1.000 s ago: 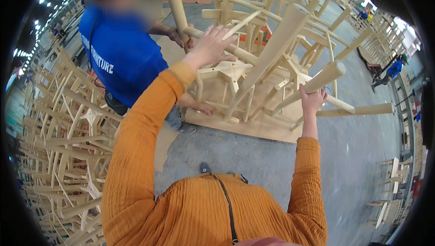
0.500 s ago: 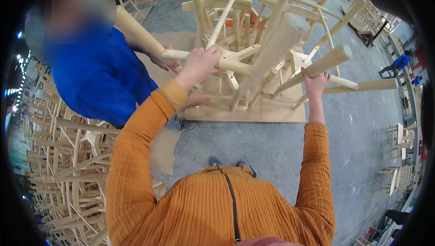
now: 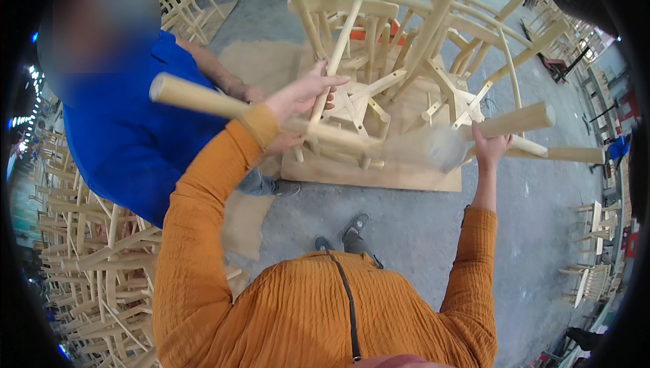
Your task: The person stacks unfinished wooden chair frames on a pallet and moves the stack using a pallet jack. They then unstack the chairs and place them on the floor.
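I hold a bare, unfinished wooden chair [image 3: 365, 97] raised and tipped, its thick round legs pointing outward. My left hand [image 3: 301, 94] is closed around a slim rail near the seat frame. My right hand [image 3: 491, 146] grips the underside of a thick leg [image 3: 518, 121] at the right. Another leg [image 3: 193, 99] sticks out to the left, across a co-worker in a blue shirt [image 3: 128, 138]. That person's hand [image 3: 252, 90] rests close to the chair, just left of my left hand. More chair frames [image 3: 379, 2] stand stacked behind it.
A plywood board [image 3: 406, 177] lies on the grey concrete floor under the stack. A dense pile of wooden chair frames [image 3: 88, 273] fills the left side. Small chairs [image 3: 596, 219] stand at the right edge. My shoes [image 3: 355, 224] are on the floor below.
The chair has swung lower and closer to me; its left leg now reaches across the co-worker. The view has tilted down. Both hands keep their hold.
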`<state>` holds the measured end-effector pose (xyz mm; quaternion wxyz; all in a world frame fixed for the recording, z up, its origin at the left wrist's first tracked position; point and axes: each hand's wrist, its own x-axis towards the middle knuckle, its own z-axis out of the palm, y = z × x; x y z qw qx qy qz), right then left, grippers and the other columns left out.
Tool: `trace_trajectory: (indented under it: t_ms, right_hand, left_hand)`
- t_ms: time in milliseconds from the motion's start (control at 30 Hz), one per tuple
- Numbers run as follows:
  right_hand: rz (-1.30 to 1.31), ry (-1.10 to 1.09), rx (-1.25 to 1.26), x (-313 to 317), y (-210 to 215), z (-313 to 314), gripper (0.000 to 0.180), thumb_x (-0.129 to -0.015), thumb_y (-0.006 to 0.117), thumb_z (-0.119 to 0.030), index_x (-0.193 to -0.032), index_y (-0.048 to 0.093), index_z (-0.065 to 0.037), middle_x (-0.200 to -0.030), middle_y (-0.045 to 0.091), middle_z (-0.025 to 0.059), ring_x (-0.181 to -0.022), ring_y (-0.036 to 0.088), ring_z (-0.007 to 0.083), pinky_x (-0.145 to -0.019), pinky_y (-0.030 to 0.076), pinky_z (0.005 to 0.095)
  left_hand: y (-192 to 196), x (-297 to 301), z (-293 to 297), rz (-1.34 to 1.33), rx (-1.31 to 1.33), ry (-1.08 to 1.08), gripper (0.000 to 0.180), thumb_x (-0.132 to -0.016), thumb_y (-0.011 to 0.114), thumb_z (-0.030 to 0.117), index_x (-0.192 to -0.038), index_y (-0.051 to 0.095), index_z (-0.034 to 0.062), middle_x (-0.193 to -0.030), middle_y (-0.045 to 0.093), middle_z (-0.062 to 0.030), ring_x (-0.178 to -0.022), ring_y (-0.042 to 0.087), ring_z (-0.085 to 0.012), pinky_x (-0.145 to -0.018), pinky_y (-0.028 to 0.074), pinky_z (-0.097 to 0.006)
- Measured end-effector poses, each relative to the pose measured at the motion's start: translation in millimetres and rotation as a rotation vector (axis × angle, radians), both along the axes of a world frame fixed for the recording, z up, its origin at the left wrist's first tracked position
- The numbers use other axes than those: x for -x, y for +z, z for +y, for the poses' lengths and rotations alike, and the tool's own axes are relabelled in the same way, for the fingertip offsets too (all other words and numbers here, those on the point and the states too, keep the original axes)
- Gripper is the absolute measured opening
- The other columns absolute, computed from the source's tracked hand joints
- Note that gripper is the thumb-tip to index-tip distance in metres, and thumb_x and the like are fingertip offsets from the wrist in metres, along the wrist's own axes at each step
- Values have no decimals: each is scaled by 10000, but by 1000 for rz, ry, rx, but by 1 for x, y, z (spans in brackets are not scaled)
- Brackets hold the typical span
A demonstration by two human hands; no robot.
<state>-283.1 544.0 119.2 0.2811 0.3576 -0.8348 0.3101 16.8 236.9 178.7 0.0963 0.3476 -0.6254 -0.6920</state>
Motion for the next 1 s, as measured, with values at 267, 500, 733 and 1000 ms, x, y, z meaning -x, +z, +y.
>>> trace_trajectory:
  t_ms: [267, 500, 733, 1000]
  right_hand:
    - [-32, 32, 104, -5, 5, -5, 337, -675, 735, -338, -865, 661, -70, -886, 635, 71, -1022, 511, 264, -1002, 218, 424]
    - [-54, 43, 86, -5, 4, -4, 351, -663, 760, -341, -870, 656, -77, -847, 648, 53, -934, 559, 253, -957, 241, 438]
    - [-31, 46, 58, 1, 1, -6, 369, -667, 778, -319, -893, 647, -59, -854, 643, 73, -912, 572, 259, -946, 280, 424]
    - [-74, 243, 201, 9, -11, -4, 339, -685, 735, -96, -981, 606, 7, -978, 622, 95, -895, 598, 235, -825, 442, 343]
  left_hand:
    - [-23, 33, -34, 116, -308, 110, 293, -949, 460, 363, -918, 463, 72, -600, 385, 43, -435, 344, -85, -399, 328, -250]
    - [-7, 72, -21, 192, -314, 245, 268, -970, 407, 324, -907, 463, 69, -645, 437, 32, -449, 349, -65, -382, 302, -224]
    - [4, 71, -40, 163, -290, 311, 237, -971, 394, 296, -899, 465, 81, -652, 447, 29, -458, 358, -66, -387, 316, -211]
    - [2, 98, -91, 156, -466, 342, 209, -973, 376, 275, -917, 449, 87, -645, 456, 20, -470, 377, -94, -429, 334, -243]
